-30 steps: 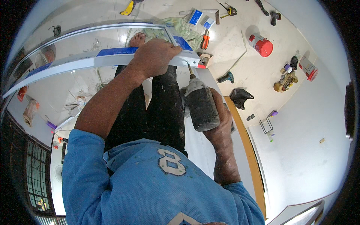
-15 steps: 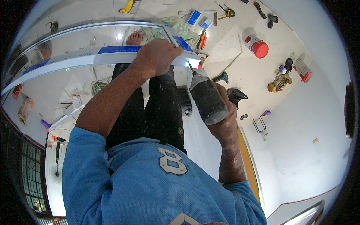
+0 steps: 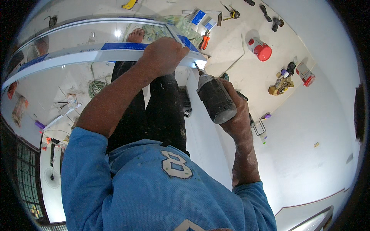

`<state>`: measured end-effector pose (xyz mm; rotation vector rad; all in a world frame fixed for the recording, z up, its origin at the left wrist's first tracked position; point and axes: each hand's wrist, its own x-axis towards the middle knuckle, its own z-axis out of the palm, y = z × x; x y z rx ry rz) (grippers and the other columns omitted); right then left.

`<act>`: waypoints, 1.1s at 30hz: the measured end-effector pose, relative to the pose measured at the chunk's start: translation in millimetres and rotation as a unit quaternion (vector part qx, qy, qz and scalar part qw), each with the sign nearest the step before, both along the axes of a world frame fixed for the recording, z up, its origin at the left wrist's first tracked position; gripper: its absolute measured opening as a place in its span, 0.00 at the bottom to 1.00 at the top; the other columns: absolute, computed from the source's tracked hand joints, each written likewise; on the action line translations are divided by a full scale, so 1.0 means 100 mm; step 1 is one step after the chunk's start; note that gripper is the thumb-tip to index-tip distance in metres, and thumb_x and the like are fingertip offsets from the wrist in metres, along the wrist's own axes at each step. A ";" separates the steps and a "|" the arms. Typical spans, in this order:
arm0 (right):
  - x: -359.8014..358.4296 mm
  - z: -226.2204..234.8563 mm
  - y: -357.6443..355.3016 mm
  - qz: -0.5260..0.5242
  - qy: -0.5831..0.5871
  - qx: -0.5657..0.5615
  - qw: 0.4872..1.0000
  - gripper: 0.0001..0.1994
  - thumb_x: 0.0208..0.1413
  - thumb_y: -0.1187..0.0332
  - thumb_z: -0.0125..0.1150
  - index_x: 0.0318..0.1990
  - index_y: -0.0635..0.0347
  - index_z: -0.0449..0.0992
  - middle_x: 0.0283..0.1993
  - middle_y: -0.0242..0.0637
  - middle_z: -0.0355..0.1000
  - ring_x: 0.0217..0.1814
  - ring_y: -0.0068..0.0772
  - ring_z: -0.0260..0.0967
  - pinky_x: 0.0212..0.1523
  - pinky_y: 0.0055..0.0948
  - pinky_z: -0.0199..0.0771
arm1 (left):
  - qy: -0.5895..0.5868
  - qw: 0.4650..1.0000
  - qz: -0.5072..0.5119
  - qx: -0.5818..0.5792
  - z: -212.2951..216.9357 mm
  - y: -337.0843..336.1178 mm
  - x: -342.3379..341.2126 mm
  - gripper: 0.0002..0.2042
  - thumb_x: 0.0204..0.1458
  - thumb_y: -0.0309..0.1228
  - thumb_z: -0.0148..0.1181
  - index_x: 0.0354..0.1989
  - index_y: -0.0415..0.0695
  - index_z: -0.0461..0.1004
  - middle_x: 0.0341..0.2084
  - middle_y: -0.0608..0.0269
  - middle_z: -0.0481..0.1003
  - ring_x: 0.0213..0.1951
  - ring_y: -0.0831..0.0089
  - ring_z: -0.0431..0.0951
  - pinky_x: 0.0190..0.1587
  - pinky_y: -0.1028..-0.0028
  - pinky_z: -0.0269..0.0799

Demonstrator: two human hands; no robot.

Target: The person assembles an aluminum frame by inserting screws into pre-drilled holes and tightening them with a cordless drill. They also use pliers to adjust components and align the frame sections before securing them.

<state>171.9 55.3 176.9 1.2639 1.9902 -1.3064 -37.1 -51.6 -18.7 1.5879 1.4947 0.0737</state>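
Resting in the hands point(image 3: 165, 56) point(image 3: 237, 111) are white frame point(image 3: 88, 57), left, and drill point(image 3: 216, 101), right.

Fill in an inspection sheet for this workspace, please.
Surface: pale tiled floor, littered with scraps.
Work items: white frame with blue film; power drill, bit at the frame's right end.
Clutter: orange-handled pliers, tape measure, two red-lidded buckets.
Hands: left hand closed over the frame; right hand gripping the drill.
Cables: greenish coil, cord or hose unclear.
Surroundings: white wall, fan, window grille.
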 end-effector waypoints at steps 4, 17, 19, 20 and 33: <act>0.00 -0.02 0.02 -0.004 0.003 -0.006 1.000 0.35 0.51 0.69 0.83 0.69 0.51 0.74 0.51 0.50 0.88 0.54 0.48 0.89 0.53 0.41 0.89 | -0.012 1.000 0.002 0.006 0.03 0.02 -0.02 0.28 0.51 0.23 0.71 0.65 0.43 0.81 0.49 0.50 0.86 0.54 0.53 0.86 0.63 0.54 0.81; -0.04 -0.03 0.08 -0.012 -0.008 -0.025 1.000 0.33 0.53 0.71 0.81 0.68 0.55 0.75 0.52 0.49 0.87 0.55 0.46 0.88 0.55 0.40 0.87 | 0.007 0.993 0.027 0.115 -0.08 -0.08 0.02 0.16 0.55 0.30 0.76 0.50 0.40 0.84 0.36 0.53 0.85 0.44 0.58 0.89 0.52 0.58 0.87; -0.02 -0.06 0.08 -0.009 0.000 -0.022 1.000 0.36 0.50 0.69 0.84 0.69 0.52 0.75 0.51 0.51 0.87 0.54 0.49 0.89 0.52 0.42 0.89 | 0.008 0.993 0.030 0.118 -0.09 -0.08 0.03 0.16 0.55 0.31 0.76 0.50 0.40 0.84 0.36 0.53 0.85 0.44 0.59 0.89 0.52 0.58 0.87; -0.02 -0.07 0.08 -0.007 -0.001 -0.020 1.000 0.36 0.51 0.69 0.84 0.69 0.52 0.75 0.51 0.51 0.87 0.54 0.49 0.89 0.53 0.42 0.89 | 0.009 0.993 0.028 0.116 -0.09 -0.08 0.04 0.16 0.55 0.31 0.76 0.50 0.40 0.84 0.36 0.53 0.85 0.44 0.59 0.89 0.52 0.58 0.87; -0.02 -0.11 0.09 0.027 -0.002 -0.005 1.000 0.36 0.53 0.67 0.83 0.70 0.54 0.74 0.53 0.52 0.87 0.56 0.49 0.88 0.55 0.43 0.89 | 0.003 0.994 0.029 0.106 -0.06 -0.07 0.01 0.17 0.55 0.30 0.77 0.52 0.40 0.85 0.36 0.52 0.86 0.43 0.60 0.89 0.51 0.59 0.87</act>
